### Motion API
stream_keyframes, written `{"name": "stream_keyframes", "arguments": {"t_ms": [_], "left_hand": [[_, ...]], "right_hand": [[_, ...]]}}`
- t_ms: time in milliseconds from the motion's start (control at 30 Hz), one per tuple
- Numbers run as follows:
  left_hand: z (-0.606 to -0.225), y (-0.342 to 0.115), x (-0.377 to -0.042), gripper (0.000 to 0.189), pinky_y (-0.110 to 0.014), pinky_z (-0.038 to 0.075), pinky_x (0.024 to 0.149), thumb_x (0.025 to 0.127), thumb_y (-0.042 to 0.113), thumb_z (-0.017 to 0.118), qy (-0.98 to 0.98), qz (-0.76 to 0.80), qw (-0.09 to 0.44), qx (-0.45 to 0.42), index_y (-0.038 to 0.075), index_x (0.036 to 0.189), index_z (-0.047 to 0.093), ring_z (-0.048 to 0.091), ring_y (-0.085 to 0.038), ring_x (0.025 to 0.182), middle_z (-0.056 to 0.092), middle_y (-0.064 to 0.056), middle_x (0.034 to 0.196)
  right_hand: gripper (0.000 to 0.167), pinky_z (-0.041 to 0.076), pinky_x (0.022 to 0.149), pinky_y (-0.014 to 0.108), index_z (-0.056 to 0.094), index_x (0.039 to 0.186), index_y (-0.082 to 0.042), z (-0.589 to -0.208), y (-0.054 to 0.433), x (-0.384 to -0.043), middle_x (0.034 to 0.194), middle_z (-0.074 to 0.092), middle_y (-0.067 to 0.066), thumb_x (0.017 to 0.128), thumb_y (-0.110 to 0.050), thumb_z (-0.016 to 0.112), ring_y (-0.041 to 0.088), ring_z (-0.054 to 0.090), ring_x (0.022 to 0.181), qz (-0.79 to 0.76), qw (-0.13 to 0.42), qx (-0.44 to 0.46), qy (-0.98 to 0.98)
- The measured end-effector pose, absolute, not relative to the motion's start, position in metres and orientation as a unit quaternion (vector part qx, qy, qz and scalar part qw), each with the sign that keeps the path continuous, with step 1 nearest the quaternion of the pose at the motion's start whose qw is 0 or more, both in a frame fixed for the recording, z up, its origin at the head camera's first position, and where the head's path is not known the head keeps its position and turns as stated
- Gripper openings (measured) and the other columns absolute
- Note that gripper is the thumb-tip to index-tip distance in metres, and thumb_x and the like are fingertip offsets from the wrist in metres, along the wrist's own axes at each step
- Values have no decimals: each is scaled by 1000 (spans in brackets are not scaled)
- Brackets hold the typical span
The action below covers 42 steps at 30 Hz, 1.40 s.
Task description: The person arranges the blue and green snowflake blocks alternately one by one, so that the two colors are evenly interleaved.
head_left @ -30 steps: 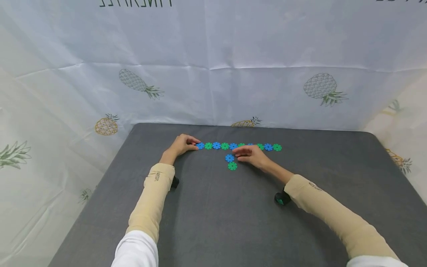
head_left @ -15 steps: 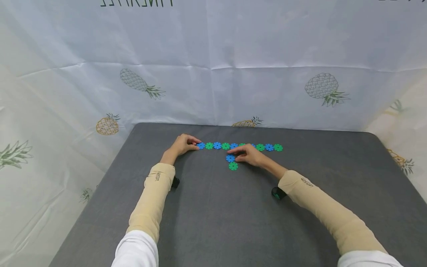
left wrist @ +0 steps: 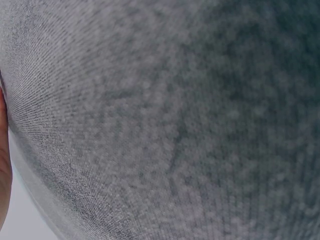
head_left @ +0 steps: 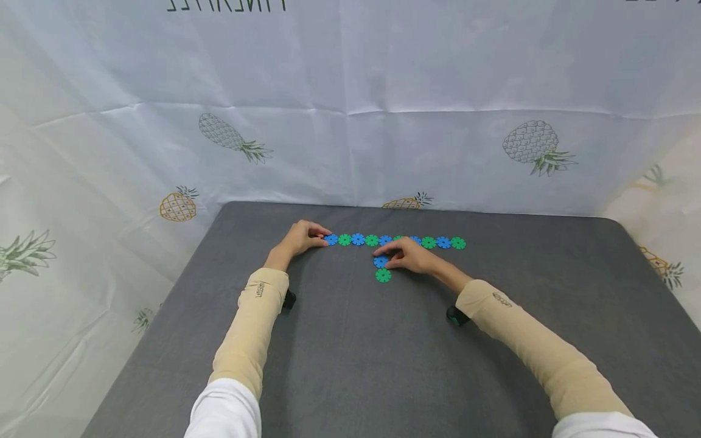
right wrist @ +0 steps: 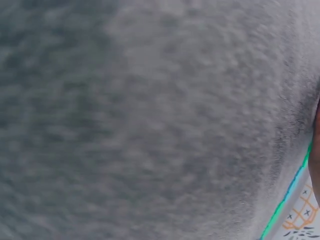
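Note:
A straight row of flat, notched plastic discs, alternating blue and green, lies across the far part of the table. At its left end, my left hand (head_left: 298,238) pinches the end blue disc (head_left: 331,239) between thumb and fingers. Just below the middle of the row, thumb and index finger of my right hand (head_left: 412,255) grip another blue disc (head_left: 380,262). Touching or nearly touching that disc on the near side is a green disc (head_left: 383,275). My right hand partly covers discs in the middle of the row. Both wrist views show mostly blurred tablecloth.
A dark grey cloth covers the table (head_left: 339,353). Behind it hangs a pale curtain (head_left: 350,158) printed with pineapples, close to the table's far edge. The row's right end is a green disc (head_left: 458,243).
My right hand has moved a little left and taken hold of the blue disc below the row. That disc and the green one have shifted slightly nearer. My left hand stays put.

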<state>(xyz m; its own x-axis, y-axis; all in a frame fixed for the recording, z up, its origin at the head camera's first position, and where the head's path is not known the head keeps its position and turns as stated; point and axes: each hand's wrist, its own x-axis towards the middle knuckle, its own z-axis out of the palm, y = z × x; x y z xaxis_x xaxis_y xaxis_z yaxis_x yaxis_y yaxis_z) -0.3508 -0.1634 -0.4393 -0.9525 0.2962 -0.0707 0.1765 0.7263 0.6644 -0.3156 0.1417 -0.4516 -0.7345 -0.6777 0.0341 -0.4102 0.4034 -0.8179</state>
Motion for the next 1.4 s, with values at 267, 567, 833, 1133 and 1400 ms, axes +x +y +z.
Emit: {"name": "stream_keyframes", "arguments": {"t_ms": [267, 567, 833, 1133, 1400], "left_hand": [[-440, -164, -351, 27, -30, 39, 73, 86, 11, 73, 925, 345, 84, 136, 3, 112, 72, 49, -16, 78, 63, -4, 85], [-441, -164, -353, 28, -30, 39, 74, 86, 12, 73, 925, 345, 81, 139, 4, 112, 72, 50, -16, 78, 64, -4, 85], [-441, -164, -353, 27, -31, 39, 76, 86, 12, 73, 924, 348, 80, 136, 4, 112, 72, 50, -17, 80, 64, -4, 86], [-441, -164, -351, 28, -31, 41, 77, 86, 12, 73, 923, 350, 85, 133, 5, 113, 72, 51, -18, 81, 66, -6, 90], [-442, -165, -354, 28, -31, 41, 76, 86, 13, 73, 926, 344, 83, 134, 5, 113, 72, 51, -17, 80, 65, -5, 88]], "right_hand": [[33, 52, 84, 33, 67, 116, 2, -454, 145, -309, 110, 66, 14, 85, -9, 73, 22, 65, 92, -425, 109, -317, 841], [30, 51, 73, 31, 70, 110, 5, -456, 156, -304, 103, 64, 15, 83, -9, 75, 16, 59, 78, -403, 67, -343, 846], [32, 51, 67, 28, 71, 106, 5, -449, 162, -305, 89, 64, 11, 79, -9, 78, 17, 60, 75, -364, 47, -384, 847], [28, 47, 61, 24, 72, 105, 1, -458, 174, -301, 83, 63, 5, 81, -11, 77, 13, 57, 69, -446, 11, -308, 840], [31, 51, 65, 28, 67, 112, 10, -441, 190, -285, 91, 61, 17, 84, -1, 72, 24, 59, 77, -487, -10, -230, 842]]}}
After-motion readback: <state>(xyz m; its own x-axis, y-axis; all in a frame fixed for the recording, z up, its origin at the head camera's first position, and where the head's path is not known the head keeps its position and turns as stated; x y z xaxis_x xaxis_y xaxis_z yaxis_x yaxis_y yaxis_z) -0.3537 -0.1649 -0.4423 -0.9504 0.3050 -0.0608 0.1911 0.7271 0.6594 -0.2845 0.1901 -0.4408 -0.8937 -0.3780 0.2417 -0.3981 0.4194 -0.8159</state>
